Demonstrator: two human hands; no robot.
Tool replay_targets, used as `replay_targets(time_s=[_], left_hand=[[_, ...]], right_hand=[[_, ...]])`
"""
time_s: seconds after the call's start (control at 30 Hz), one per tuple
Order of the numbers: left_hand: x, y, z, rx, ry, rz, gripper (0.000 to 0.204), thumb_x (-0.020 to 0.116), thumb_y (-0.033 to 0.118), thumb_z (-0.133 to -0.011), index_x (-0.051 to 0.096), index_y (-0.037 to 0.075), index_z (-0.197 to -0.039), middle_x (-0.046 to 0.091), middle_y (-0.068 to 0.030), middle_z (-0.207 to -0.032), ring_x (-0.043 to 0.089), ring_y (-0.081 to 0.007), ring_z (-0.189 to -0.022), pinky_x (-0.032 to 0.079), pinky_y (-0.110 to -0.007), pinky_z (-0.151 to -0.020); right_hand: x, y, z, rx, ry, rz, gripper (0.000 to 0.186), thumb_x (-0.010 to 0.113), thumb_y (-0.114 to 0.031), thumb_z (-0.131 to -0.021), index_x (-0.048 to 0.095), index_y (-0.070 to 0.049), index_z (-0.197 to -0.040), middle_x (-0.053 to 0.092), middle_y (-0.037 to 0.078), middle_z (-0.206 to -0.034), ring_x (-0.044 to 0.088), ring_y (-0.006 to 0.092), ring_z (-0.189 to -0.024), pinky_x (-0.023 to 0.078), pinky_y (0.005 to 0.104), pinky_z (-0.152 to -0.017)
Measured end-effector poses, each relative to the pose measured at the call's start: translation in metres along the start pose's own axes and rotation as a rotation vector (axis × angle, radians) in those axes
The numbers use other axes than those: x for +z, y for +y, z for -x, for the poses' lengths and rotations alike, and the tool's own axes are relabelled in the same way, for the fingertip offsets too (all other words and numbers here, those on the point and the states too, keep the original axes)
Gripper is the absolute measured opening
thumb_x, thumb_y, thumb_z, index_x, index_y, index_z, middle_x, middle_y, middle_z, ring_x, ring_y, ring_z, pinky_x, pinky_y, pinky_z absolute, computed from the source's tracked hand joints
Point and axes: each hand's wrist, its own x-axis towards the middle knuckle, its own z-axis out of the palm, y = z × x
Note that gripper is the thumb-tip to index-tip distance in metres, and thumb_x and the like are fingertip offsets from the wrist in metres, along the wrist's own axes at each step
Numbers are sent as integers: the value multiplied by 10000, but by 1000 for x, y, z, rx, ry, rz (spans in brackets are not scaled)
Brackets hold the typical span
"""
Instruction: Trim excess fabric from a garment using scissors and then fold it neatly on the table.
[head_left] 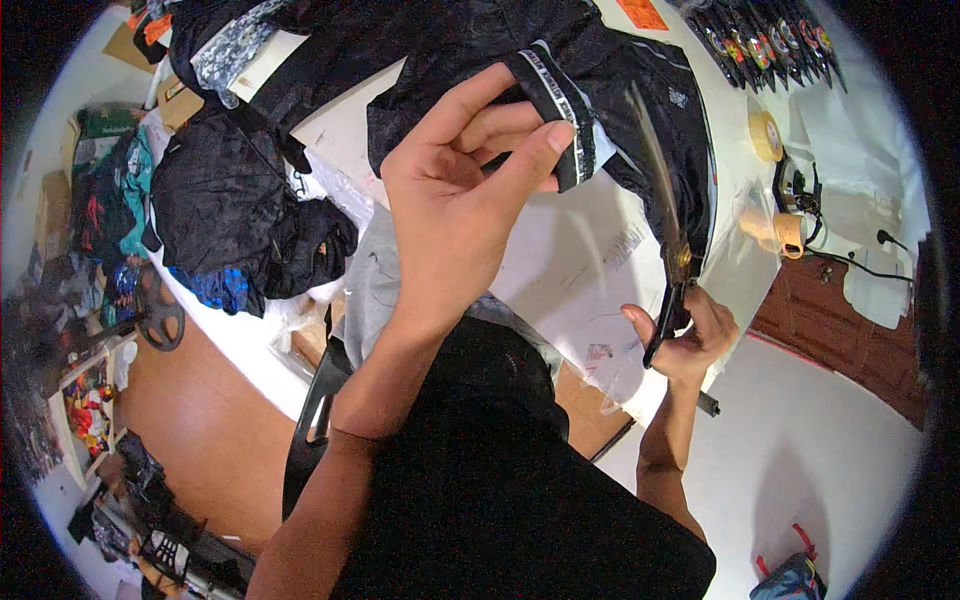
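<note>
My left hand point(465, 195) pinches the striped waistband point(560, 100) of a black garment point(600, 70) and lifts it off the white table point(580, 260). My right hand point(690, 335) grips the black handles of a pair of scissors point(672, 255). The long blades point up toward the garment's edge, to the right of the waistband. The rest of the garment is spread on the table beyond my hands.
A heap of black clothes point(240, 200) lies on the table's left part. A roll of tape point(765, 135) and a black tool point(797, 195) sit at the right. A row of packaged items point(765, 40) lies top right. A black chair point(310, 420) stands below the table.
</note>
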Motion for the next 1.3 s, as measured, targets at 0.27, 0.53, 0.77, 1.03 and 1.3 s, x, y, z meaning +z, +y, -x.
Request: replay_targets(time_s=[0.27, 0.53, 0.77, 1.03, 1.3], left_hand=[[1, 3, 1, -4, 43, 1, 436, 665, -56, -777, 497, -82, -1179, 650, -114, -901, 612, -112, -752, 528, -231, -610], [0, 2, -1, 26, 18, -30, 436, 669, -49, -777, 502, -78, -1179, 651, -114, -894, 610, -107, -743, 527, -225, -608], [1, 1, 1, 23, 31, -16, 436, 667, -52, -778, 496, -81, -1178, 650, -117, -892, 611, -112, -738, 525, -232, -594], [-3, -5, 0, 26, -3, 28, 409, 653, -78, -777, 510, -73, -1160, 652, -113, -906, 611, -115, -782, 511, -228, -669], [-11, -15, 7, -257, -79, 342, 346, 573, -64, -824, 522, -43, -1165, 637, -123, -1010, 618, -157, -892, 491, -292, -827]], right_hand=[[0, -3, 0, -56, -22, 44, 534, 861, -402, -552, 434, -83, -577, 399, -5, -460, 389, 134, -375, 321, 246, -408], [-1, -4, -1, -35, -46, 60, 513, 860, -349, -580, 428, -75, -574, 402, 0, -462, 380, 136, -373, 300, 244, -396], [-1, -2, -1, -60, -10, 73, 508, 855, -216, -611, 371, -69, -564, 379, 29, -465, 329, 159, -387, 279, 244, -396], [-2, 1, 3, 52, 32, -15, 371, 826, -161, -646, 472, -57, -599, 419, 1, -482, 353, 106, -412, 261, 221, -425], [40, -17, -4, 450, 143, -918, 354, 797, -239, -662, 501, -47, -690, 480, -11, -628, 417, 69, -560, 330, 211, -520]])
